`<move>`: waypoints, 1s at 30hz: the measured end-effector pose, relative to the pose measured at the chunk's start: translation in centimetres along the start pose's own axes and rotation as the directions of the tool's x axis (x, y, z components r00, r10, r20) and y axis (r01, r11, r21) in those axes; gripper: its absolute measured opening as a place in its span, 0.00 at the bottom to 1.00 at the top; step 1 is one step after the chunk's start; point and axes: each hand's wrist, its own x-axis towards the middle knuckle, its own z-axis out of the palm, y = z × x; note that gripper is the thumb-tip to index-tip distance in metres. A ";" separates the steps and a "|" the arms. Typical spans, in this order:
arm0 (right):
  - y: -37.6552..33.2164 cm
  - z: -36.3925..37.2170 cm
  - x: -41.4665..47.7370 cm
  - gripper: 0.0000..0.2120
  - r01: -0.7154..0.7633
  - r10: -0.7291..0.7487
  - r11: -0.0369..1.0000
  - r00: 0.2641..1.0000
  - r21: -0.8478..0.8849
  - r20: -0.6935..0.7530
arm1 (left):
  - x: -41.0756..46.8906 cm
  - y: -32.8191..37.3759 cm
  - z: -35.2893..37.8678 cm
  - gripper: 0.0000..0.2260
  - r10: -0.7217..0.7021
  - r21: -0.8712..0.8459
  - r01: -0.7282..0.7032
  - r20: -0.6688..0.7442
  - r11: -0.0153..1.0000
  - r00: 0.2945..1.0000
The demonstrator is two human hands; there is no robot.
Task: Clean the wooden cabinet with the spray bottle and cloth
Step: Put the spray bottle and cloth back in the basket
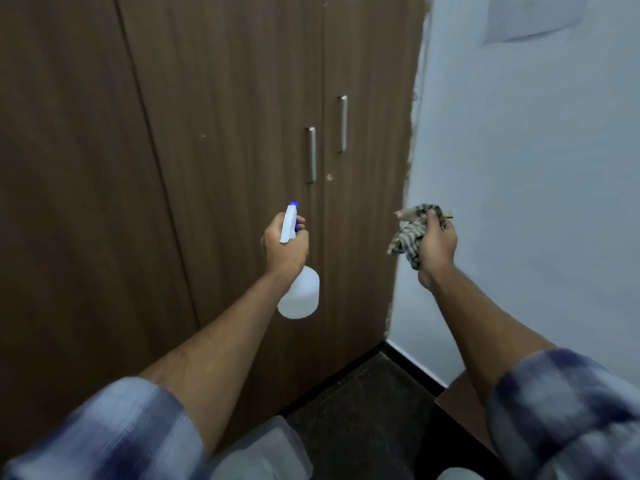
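A dark brown wooden cabinet [225, 98] fills the left and middle of the view, with two closed doors. My left hand [284, 249] grips a white spray bottle [300, 296] by its neck, a finger on the blue trigger and the nozzle pointing up toward the doors. The bottle is a short way from the wood, not touching it. My right hand [437, 245] holds a crumpled checked cloth [410, 233] in front of the cabinet's right edge and the wall.
Two vertical metal handles [312, 154] [343, 124] flank the door seam, with a small keyhole [329, 177] below. A pale blue wall [526, 168] meets the cabinet on the right. Dark floor [367, 403] with a black skirting lies below.
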 end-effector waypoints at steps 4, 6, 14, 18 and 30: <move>1.3 4.6 -1.4 0.14 0.047 -0.034 0.993 0.992 -0.105 0.122 | -1.1 -0.4 -5.3 0.08 0.027 0.110 -0.016 -0.098 0.994 0.995; 2.6 6.8 -2.7 0.13 0.084 -0.064 0.991 0.982 -0.109 0.180 | -2.3 -0.9 -7.7 0.07 0.050 0.167 -0.024 -0.150 0.986 0.987; 11.2 11.0 -10.3 0.08 0.135 0.009 0.963 0.850 -0.235 0.527 | -8.1 -6.0 -13.9 0.05 -0.024 0.215 0.101 -0.331 0.971 0.943; 17.5 10.7 -13.3 0.06 0.092 0.107 0.954 0.783 -0.285 0.613 | -10.7 -10.8 -15.2 0.03 -0.086 0.196 0.167 -0.366 0.966 0.927; 38.5 5.6 -16.6 0.10 -0.016 0.369 0.837 0.755 -0.547 0.542 | -14.2 -30.9 -13.3 0.12 -0.282 0.255 0.342 -0.244 0.905 0.928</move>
